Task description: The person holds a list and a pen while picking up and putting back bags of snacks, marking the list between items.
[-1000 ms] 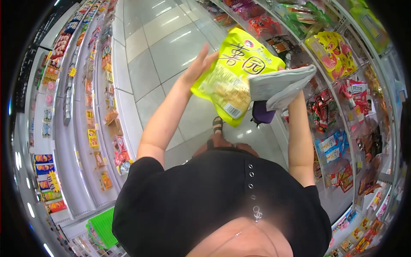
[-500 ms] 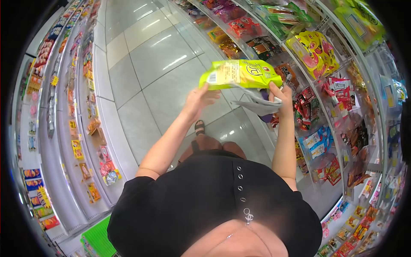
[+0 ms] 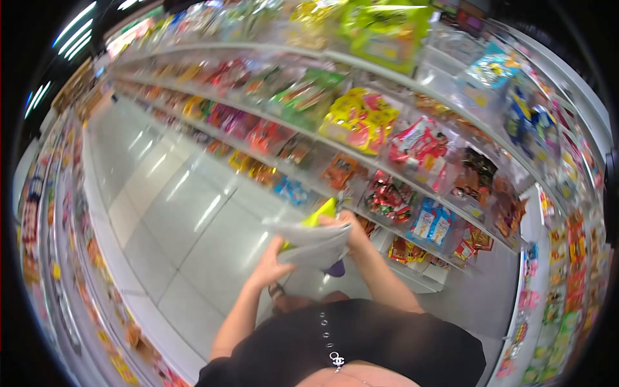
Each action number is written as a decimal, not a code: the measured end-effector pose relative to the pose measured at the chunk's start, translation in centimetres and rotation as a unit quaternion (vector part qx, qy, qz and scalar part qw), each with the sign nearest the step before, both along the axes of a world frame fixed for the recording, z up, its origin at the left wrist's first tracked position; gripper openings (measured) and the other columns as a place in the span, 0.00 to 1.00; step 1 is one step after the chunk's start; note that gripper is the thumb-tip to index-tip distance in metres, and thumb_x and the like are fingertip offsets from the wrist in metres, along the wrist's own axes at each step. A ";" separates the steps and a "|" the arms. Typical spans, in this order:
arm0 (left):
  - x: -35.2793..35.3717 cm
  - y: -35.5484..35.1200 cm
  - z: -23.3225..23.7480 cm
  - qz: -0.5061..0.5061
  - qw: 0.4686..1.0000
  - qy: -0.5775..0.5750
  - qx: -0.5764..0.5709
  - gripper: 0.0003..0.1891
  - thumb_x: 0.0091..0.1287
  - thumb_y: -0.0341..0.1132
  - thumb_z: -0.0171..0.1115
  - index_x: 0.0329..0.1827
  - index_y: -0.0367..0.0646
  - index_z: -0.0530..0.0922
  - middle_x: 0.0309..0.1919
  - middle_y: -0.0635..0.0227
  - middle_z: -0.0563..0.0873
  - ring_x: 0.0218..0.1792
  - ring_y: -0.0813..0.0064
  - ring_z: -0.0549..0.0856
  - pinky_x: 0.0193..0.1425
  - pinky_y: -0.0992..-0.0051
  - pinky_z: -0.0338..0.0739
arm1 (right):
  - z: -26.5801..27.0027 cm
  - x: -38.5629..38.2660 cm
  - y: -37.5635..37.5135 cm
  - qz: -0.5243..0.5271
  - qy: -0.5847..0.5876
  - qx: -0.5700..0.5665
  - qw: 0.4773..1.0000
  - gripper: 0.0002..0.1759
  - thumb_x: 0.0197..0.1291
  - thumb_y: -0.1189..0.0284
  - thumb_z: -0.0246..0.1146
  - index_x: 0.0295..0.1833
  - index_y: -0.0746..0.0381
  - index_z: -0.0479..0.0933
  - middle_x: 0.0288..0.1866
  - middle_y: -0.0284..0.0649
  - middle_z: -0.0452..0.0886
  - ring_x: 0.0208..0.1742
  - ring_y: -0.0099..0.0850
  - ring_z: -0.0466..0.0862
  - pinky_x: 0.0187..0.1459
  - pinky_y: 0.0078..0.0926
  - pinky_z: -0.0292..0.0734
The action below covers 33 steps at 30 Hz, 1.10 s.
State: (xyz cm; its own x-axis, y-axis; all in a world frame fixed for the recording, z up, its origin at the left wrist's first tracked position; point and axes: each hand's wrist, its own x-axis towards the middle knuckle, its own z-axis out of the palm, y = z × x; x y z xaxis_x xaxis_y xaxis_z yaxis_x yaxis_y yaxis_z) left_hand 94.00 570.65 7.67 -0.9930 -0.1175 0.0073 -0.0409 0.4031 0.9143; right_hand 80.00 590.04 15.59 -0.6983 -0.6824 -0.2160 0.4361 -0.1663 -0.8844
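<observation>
In front of my body, both hands hold a blurred stack of whitish-grey sheets (image 3: 316, 244), whose material I cannot make out. Behind it shows part of a yellow-green snack bag (image 3: 322, 211). My left hand (image 3: 269, 263) is closed on the left edge, with its thumb at the near side. On the right, my right hand (image 3: 349, 231) grips the sheets and the bag together. A purple item (image 3: 335, 268) pokes out below the sheets; what it is remains hidden.
Shelves (image 3: 284, 122) of hanging and stacked snack packs run along the right, including a yellow-and-pink pack (image 3: 361, 119). Another low shelf row (image 3: 71, 258) lines the left. Between them runs a tiled aisle floor (image 3: 174, 219). More packs (image 3: 567, 277) stand at far right.
The view has swung toward the right-hand shelves. The yellow-green bag has turned mostly behind the whitish-grey sheets, which now face me. My hands have come closer together and lower in the view.
</observation>
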 end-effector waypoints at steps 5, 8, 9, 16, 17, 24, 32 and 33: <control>-5.3 2.9 3.0 -0.034 0.998 0.042 0.038 0.36 0.50 0.34 0.70 0.65 0.37 0.67 0.58 0.55 0.76 0.58 0.67 0.76 0.61 0.70 0.69 | 3.0 1.4 1.5 0.042 0.094 -0.059 0.993 0.11 0.59 0.67 0.65 0.35 0.66 0.81 0.21 0.30 0.78 0.23 0.17 0.76 0.28 0.17 0.69; -7.6 3.8 7.5 -0.044 0.998 0.053 0.016 0.25 0.55 0.34 0.68 0.57 0.39 0.75 0.49 0.61 0.83 0.48 0.74 0.81 0.52 0.71 0.74 | 5.9 1.7 4.5 0.027 0.135 -0.061 0.989 0.15 0.60 0.67 0.63 0.44 0.70 0.80 0.18 0.31 0.77 0.17 0.17 0.73 0.23 0.13 0.66; -8.8 3.7 9.4 -0.042 0.998 0.054 0.013 0.22 0.57 0.35 0.68 0.54 0.40 0.77 0.45 0.63 0.84 0.44 0.76 0.82 0.49 0.72 0.76 | 5.9 1.5 5.5 -0.002 0.162 -0.071 0.984 0.15 0.62 0.69 0.61 0.47 0.71 0.80 0.16 0.31 0.76 0.15 0.16 0.73 0.21 0.11 0.64; -20.7 -4.0 27.0 0.012 0.949 0.281 0.145 0.24 0.64 0.43 0.64 0.58 0.40 0.71 0.48 0.68 0.80 0.46 0.76 0.79 0.51 0.73 0.74 | 2.8 -1.1 14.1 -0.267 0.210 -0.094 0.936 0.11 0.65 0.71 0.57 0.40 0.69 0.79 0.14 0.32 0.74 0.14 0.17 0.70 0.17 0.15 0.60; -22.4 -4.2 29.8 -0.029 0.938 0.277 0.205 0.24 0.65 0.43 0.63 0.59 0.40 0.71 0.49 0.67 0.80 0.48 0.74 0.80 0.52 0.71 0.75 | 2.2 -1.3 14.5 -0.289 0.200 -0.087 0.932 0.11 0.66 0.70 0.56 0.40 0.68 0.78 0.16 0.31 0.73 0.15 0.16 0.69 0.17 0.16 0.59; -38.4 -5.7 40.4 -0.102 0.946 0.263 0.159 0.23 0.64 0.45 0.65 0.56 0.42 0.74 0.46 0.69 0.82 0.47 0.76 0.80 0.49 0.71 0.77 | 1.1 -0.5 14.8 -0.427 0.143 0.027 0.893 0.11 0.61 0.65 0.63 0.38 0.63 0.79 0.20 0.28 0.75 0.20 0.17 0.73 0.21 0.16 0.65; -49.9 -5.7 40.2 -0.151 0.971 0.165 0.080 0.23 0.64 0.45 0.64 0.54 0.38 0.76 0.44 0.68 0.83 0.41 0.78 0.81 0.45 0.74 0.77 | 1.7 -0.8 14.6 -0.538 0.119 0.029 0.834 0.09 0.60 0.71 0.64 0.38 0.68 0.80 0.17 0.26 0.71 0.17 0.13 0.65 0.19 0.14 0.55; -50.4 -5.3 39.6 -0.173 0.971 0.146 0.080 0.22 0.64 0.46 0.64 0.53 0.38 0.76 0.43 0.69 0.83 0.41 0.79 0.81 0.44 0.74 0.77 | 1.5 -0.8 14.5 -0.548 0.109 0.026 0.829 0.09 0.60 0.71 0.64 0.38 0.68 0.80 0.18 0.26 0.71 0.17 0.13 0.66 0.19 0.14 0.55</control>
